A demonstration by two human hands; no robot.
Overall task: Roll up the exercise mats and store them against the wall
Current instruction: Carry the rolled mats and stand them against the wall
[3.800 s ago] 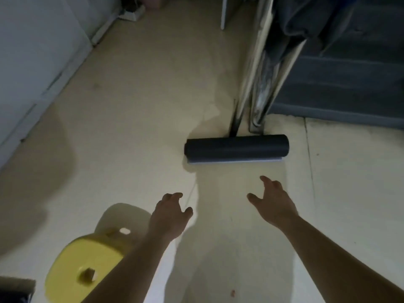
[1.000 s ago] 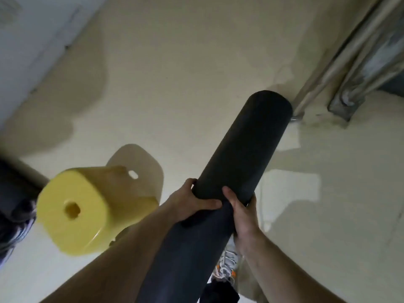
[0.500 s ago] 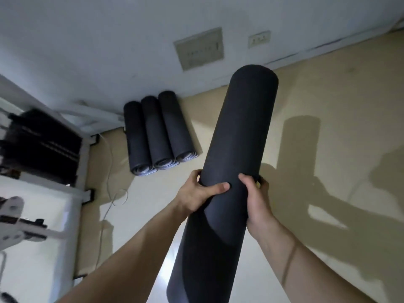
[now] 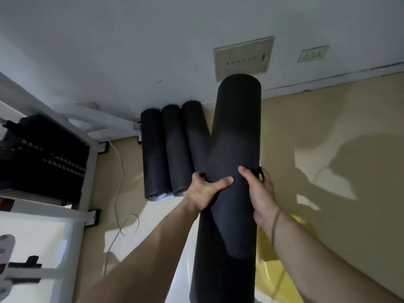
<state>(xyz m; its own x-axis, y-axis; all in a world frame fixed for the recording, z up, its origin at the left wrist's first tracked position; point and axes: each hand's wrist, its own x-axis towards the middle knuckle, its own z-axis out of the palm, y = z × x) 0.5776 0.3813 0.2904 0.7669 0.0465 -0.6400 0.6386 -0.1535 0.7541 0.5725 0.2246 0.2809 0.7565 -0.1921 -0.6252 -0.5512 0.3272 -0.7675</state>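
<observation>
Head view: both forearms reach up to a rolled mat (image 4: pixel 235 149), held near upright and off the floor. It looks light but bulky, soft enough to dent, best gripped mid-length. The left hand (image 4: pixel 204 192) and right hand (image 4: pixel 261 192) clasp it there from opposite sides, fingers (image 4: pixel 246 173) wrapped round. Beyond, three rolled mats (image 4: pixel 170 149) lean against the wall (image 4: pixel 131 51).

Beige floor (image 4: pixel 328 132): three rolled black mats (image 4: pixel 172 149) stand against the wall beyond the left hand (image 4: pixel 204 191); white cable (image 4: pixel 122 219) further left.
</observation>
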